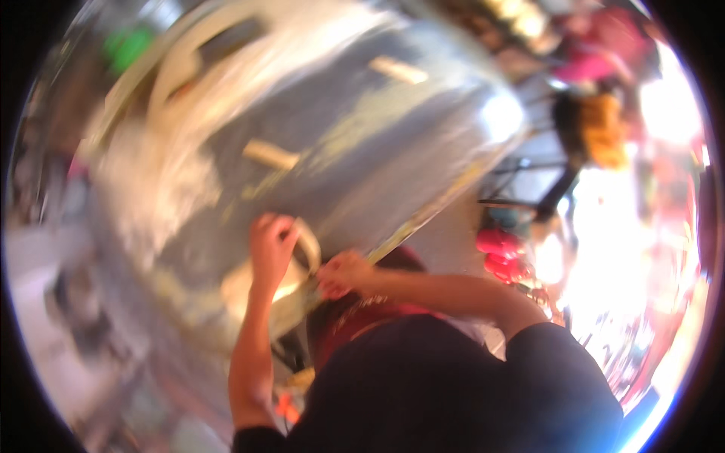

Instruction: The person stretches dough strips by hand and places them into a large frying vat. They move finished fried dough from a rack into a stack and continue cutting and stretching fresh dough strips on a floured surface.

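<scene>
A curved, pale strip of dough [307, 244] hangs between my two hands above the near edge of the grey worktop [351, 198]. My left hand [276, 235] pinches its upper end. At its lower end are the closed fingers of my right hand [342, 274]. A wider pale, flat piece [238, 289] lies on the worktop just below my left hand. Farther up lie two short pale pieces, one at the middle left [271, 154] and another near the far side [398, 69]. Blur hides the fine detail of the strip and my fingertips.
A large pale mass, like dough or floury cloth [187, 124], spreads along the worktop's left side. Yellowish powder streaks the surface. Beyond the right edge stand a dark metal frame [521, 181], an orange item [603, 130] and red objects [501, 255]. A green object [127, 48] is at upper left.
</scene>
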A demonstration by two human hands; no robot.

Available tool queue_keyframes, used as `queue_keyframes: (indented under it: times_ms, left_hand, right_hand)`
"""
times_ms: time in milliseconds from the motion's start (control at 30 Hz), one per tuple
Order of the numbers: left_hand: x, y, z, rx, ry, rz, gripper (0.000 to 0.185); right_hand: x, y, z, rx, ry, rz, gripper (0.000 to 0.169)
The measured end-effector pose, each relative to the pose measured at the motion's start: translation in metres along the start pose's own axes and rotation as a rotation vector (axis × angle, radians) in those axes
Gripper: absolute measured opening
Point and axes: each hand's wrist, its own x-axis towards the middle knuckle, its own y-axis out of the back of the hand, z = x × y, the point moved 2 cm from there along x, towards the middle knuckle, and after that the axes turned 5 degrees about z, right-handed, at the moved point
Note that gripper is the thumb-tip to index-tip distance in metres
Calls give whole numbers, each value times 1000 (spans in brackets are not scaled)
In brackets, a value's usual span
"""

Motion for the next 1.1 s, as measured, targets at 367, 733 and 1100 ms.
queue_keyframes:
  times_ms: [367,733,1100]
  left_hand:
    - [-3,10,44,55,134,-230,14]
    - [121,-38,97,-895,551,190,11]
    - [158,-40,16,23,204,367,19]
  right_hand:
    - [-23,-31,-30,-8,34,404,30]
    - [-70,125,-181,-238,819,591,20]
    - [29,181,-198,-147,736,521,19]
